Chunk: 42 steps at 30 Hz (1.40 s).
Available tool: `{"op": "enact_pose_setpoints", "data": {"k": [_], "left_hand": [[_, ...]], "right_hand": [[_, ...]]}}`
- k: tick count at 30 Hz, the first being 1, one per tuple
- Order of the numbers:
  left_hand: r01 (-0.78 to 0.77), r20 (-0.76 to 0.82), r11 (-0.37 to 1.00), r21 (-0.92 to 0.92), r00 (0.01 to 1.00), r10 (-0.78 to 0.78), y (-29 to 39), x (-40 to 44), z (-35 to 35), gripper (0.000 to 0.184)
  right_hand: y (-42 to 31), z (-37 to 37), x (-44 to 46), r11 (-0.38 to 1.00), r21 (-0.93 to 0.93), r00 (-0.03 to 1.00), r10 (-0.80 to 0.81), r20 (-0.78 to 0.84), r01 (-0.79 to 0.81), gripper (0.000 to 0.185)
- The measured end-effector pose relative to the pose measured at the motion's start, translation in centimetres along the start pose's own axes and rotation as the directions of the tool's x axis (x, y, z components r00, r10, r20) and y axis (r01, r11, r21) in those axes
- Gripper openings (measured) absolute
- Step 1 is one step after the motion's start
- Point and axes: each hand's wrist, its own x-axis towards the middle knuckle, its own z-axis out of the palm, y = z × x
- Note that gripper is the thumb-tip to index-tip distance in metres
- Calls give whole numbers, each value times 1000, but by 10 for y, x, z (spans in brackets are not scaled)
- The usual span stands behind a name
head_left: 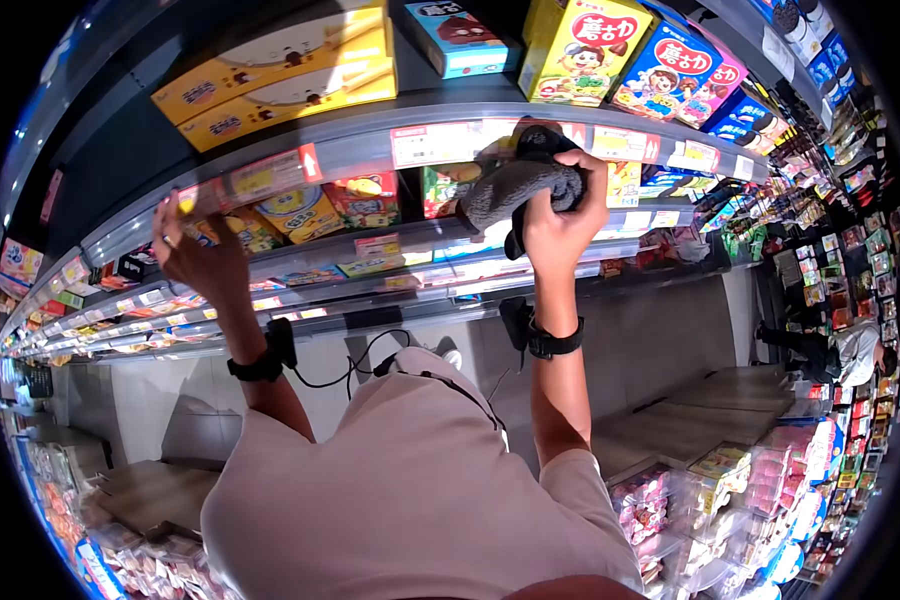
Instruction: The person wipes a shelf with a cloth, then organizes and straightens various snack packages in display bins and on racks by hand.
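Note:
My right hand point(567, 225) is closed round a bunched dark grey cloth point(510, 192) with black parts, held in front of the shelf's price strip point(435, 146). At the left, my left hand point(202, 258) reaches up to the shelf's front edge point(120, 238), fingers stretched out and apart; no held thing shows in it. Both wrists wear black straps. On the shelf above stand yellow boxes point(290, 90), a light blue box point(460, 40), and a yellow snack box point(580, 50) beside a blue one point(667, 72).
Lower shelves hold several colourful packets point(305, 212). A black cable point(355, 365) hangs near my waist. Behind me are clear bins of packaged sweets point(710, 510) and brown low platforms point(680, 420). Another person point(850, 352) is at the far right.

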Motion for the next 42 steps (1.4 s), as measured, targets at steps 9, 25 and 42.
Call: {"op": "enact_pose_setpoints", "data": {"k": [9,25,42], "left_hand": [[165,67,948,272,979,-190,-40,8,-7,48],[372,425,216,-903,847,319,221,-119,-7,29],[486,489,201,-851,592,641,342,-56,-1,54]], "right_hand": [[37,-54,42,1000,-9,997,4,-75,-5,26],[7,-5,-3,976,-74,942,-177,284,206,40],[68,-82,37,999,-31,995,41,-91,-44,35]]}}
